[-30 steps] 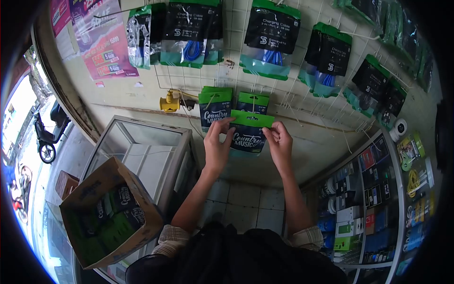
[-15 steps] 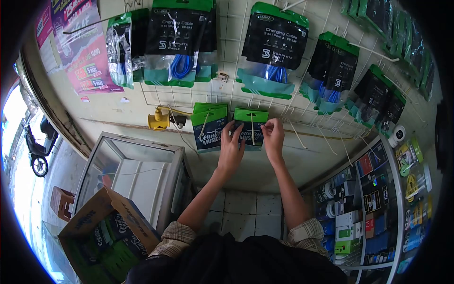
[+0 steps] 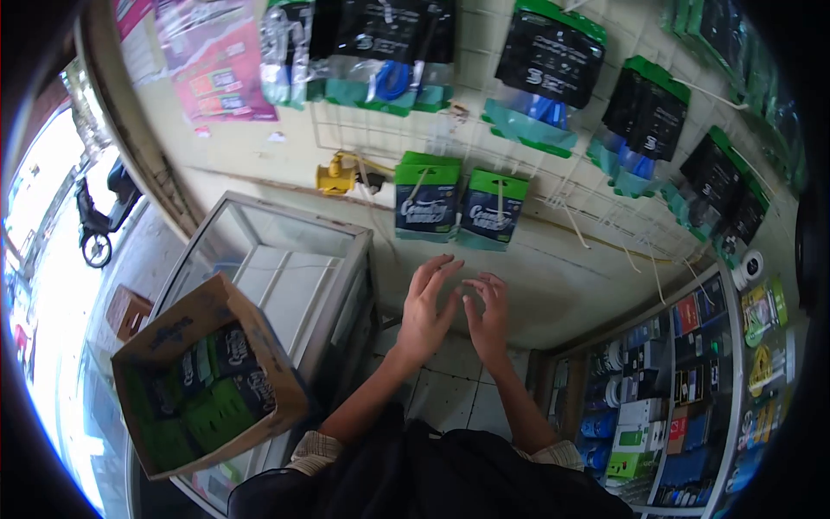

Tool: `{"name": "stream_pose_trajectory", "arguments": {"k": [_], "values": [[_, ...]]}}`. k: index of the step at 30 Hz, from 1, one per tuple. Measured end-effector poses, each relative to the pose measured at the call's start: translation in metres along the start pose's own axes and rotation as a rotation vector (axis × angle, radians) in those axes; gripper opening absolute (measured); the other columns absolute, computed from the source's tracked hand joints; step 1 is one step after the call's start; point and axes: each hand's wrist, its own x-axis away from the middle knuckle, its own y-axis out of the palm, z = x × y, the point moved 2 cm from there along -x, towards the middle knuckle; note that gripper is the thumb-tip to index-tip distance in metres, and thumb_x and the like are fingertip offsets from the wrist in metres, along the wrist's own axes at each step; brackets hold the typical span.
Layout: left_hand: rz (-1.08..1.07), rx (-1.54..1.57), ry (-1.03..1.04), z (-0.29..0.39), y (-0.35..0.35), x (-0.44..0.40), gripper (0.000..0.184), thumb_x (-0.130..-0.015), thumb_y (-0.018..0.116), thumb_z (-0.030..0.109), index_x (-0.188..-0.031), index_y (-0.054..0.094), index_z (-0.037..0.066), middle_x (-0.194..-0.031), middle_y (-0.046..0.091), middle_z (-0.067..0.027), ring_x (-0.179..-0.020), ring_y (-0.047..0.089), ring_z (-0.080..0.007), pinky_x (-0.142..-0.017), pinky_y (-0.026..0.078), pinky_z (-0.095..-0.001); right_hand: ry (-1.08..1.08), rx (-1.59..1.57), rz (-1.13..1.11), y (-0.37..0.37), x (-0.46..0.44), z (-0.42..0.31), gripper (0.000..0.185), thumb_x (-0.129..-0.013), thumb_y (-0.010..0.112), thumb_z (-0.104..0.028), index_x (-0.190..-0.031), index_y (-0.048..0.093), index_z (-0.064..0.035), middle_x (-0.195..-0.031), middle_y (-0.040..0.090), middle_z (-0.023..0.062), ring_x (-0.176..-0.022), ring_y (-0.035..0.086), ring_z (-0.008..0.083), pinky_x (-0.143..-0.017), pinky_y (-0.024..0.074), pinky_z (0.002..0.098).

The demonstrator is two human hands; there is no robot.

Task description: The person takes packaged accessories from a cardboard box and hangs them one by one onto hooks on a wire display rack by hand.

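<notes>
My left hand is in the air in front of the wall, fingers apart and holding nothing. Close beside it, my right hand is also empty, its fingers loosely curved and spread. Above them, two sets of green-topped dark packets hang side by side on wire hooks: the left packet and the right packet, both with "Country Music" lettering. Neither hand touches them. An open cardboard box at lower left holds several packets of the same kind.
Black charging cable pouches hang higher on the wire grid. A glass display case stands at left under the box. Bare hooks stick out at right, above a shelf of boxed goods. A yellow fixture is on the wall.
Both hands have let go of the right hanging packet and drawn back down from the wall. The view has turned left and down, bringing the cardboard box further into sight.
</notes>
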Motion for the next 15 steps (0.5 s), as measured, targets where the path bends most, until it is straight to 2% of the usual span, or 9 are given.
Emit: {"name": "stream_pose_trajectory", "arguments": {"k": [4, 6, 10, 11, 12, 15], "values": [[0.103, -0.063, -0.055, 0.045, -0.060, 0.034, 0.039, -0.078, 0.059, -0.002, -0.117, 0.058, 0.004, -0.120, 0.053, -0.0143, -0.117, 0.050, -0.0313, -0.096, 0.041, -0.0385, -0.015, -0.222, -0.139, 0.027, 0.000, -0.071, 0.021, -0.083, 0.056, -0.005, -0.104, 0.060, -0.0034, -0.116, 0.047, 0.0149, -0.113, 0.047, 0.0296, -0.095, 0.0387, 0.0398], [0.119, -0.099, -0.079, 0.067, -0.106, 0.048, 0.037, -0.078, 0.058, -0.003, -0.114, 0.059, 0.002, -0.119, 0.054, -0.0155, -0.118, 0.050, -0.0293, -0.096, 0.041, -0.0370, -0.140, -0.350, -0.208, 0.043, -0.005, -0.116, 0.021, -0.083, 0.055, -0.004, -0.104, 0.059, -0.0033, -0.116, 0.048, 0.0149, -0.112, 0.048, 0.0285, -0.093, 0.0402, 0.0386], [0.312, -0.257, -0.176, 0.095, -0.191, 0.088, 0.034, -0.080, 0.056, -0.005, -0.113, 0.059, -0.001, -0.117, 0.054, -0.0143, -0.114, 0.053, -0.0230, -0.094, 0.043, -0.0333, -0.347, -0.553, -0.389, 0.082, -0.005, -0.194, 0.021, -0.084, 0.055, -0.003, -0.104, 0.059, -0.0042, -0.115, 0.049, 0.0137, -0.109, 0.051, 0.0279, -0.091, 0.0422, 0.0368], [0.398, -0.213, -0.228, 0.094, -0.208, 0.099, 0.032, -0.082, 0.054, -0.006, -0.113, 0.059, -0.002, -0.117, 0.054, -0.0127, -0.113, 0.053, -0.0197, -0.095, 0.044, -0.0316, -0.439, -0.542, -0.490, 0.088, -0.004, -0.215, 0.022, -0.083, 0.055, -0.003, -0.105, 0.058, -0.0045, -0.113, 0.049, 0.0137, -0.108, 0.051, 0.0280, -0.090, 0.0427, 0.0364], [0.488, -0.252, -0.179, 0.091, -0.225, 0.110, 0.030, -0.082, 0.058, -0.001, -0.112, 0.061, 0.004, -0.111, 0.057, -0.0132, -0.103, 0.059, -0.0237, -0.087, 0.048, -0.0321, -0.537, -0.525, -0.582, 0.096, -0.002, -0.233, 0.023, -0.083, 0.055, -0.002, -0.106, 0.058, -0.0049, -0.111, 0.050, 0.0136, -0.107, 0.052, 0.0281, -0.090, 0.0433, 0.0360], [0.506, -0.301, -0.307, 0.086, -0.271, 0.143, 0.026, -0.085, 0.058, 0.003, -0.111, 0.060, 0.003, -0.110, 0.057, -0.0128, -0.098, 0.062, -0.0232, -0.086, 0.050, -0.0328, -0.687, -0.520, -1.000, 0.141, 0.015, -0.257, 0.032, -0.082, 0.059, -0.004, -0.114, 0.052, -0.0042, -0.112, 0.049, 0.0136, -0.108, 0.051, 0.0305, -0.091, 0.0435, 0.0379]]}}
